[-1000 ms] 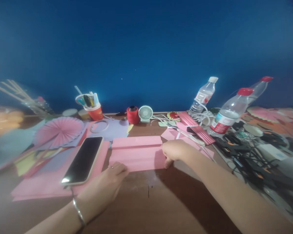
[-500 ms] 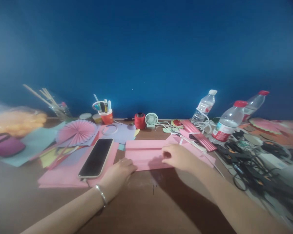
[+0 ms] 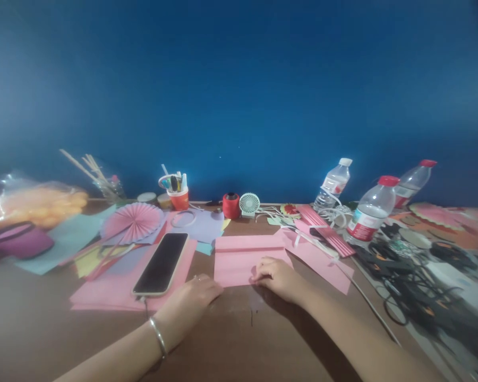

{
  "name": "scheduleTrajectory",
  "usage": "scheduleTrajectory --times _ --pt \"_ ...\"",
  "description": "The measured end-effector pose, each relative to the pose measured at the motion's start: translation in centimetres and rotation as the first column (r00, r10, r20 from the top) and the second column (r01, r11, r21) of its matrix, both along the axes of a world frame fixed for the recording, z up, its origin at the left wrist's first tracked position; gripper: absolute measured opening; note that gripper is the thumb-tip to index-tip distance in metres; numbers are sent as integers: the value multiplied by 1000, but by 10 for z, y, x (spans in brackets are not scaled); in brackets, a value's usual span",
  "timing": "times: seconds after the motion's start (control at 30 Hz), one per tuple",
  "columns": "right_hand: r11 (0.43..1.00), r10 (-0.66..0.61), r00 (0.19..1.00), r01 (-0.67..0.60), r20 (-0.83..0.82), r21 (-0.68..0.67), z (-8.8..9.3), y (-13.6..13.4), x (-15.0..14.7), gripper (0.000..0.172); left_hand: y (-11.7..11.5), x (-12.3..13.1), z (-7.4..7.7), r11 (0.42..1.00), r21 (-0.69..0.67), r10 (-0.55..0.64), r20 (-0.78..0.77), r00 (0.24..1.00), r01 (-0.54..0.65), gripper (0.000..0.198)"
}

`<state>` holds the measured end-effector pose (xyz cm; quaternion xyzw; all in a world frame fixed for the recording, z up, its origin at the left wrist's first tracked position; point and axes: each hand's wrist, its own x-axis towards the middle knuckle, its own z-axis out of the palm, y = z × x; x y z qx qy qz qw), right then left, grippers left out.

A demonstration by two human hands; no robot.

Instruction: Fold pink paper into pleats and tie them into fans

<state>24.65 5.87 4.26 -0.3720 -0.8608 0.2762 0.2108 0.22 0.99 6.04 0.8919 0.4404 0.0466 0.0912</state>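
A sheet of pink paper (image 3: 235, 260) lies in front of me, with a crease or folded strip across its far part. My left hand (image 3: 199, 294), a silver bangle on its wrist, rests flat with its fingertips at the sheet's near left corner. At the near edge, right of the middle, my right hand (image 3: 276, 276) has its fingers bent and pressed together on the paper. The thumb of that hand is mostly hidden. Left of the sheet, a phone (image 3: 161, 265) lies on a stack of pink paper (image 3: 99, 289).
A pleated pink paper fan (image 3: 137, 220) lies at left. Behind stand a red cup of pens (image 3: 178, 200), a red thread spool (image 3: 231, 206) and a small fan (image 3: 249, 204). At right are plastic bottles (image 3: 370, 215), a pleated pink strip (image 3: 324, 231) and tangled black cables (image 3: 406, 276).
My right hand has come down and nearer, from above the sheet's right part to its near edge, its fingers closing. The left hand stays by the near left corner. The view has shifted slightly.
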Motion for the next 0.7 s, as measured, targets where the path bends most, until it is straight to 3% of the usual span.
scheduleTrajectory --times 0.13,0.43,0.57,0.7 --pt "1000 -3 1000 3 5 18 -1 -2 -1 15 4 6 0 997 39 62 -45 997 -61 24" --pt "966 -113 990 90 80 243 -7 -12 -10 11 25 22 14 995 21 102 -51 993 -101 19" --pt "951 -31 992 -10 125 310 -8 -13 -23 13 24 22 5 994 56 95 -41 995 -92 22" --pt "894 -51 983 -35 178 447 -17 -12 -33 18 24 23 -10 989 106 99 5 995 -99 20"
